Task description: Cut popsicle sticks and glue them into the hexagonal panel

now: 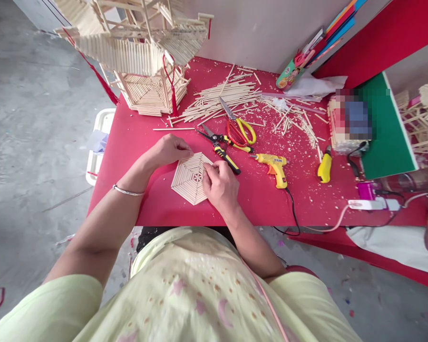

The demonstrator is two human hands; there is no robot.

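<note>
Cutters (227, 158) and glue gun (275, 164) lie near the stick hexagon (188, 179), pinched by left hand (169, 149) and right hand (221, 185).

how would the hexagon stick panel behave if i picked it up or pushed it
Probably light for its size, as the hexagonal panel is one thin layer of slim sticks. It may be fragile if bent, since many separate sticks meet along its seams. Pushed, it would likely slide rather than roll, lying flat on the red table.
</note>
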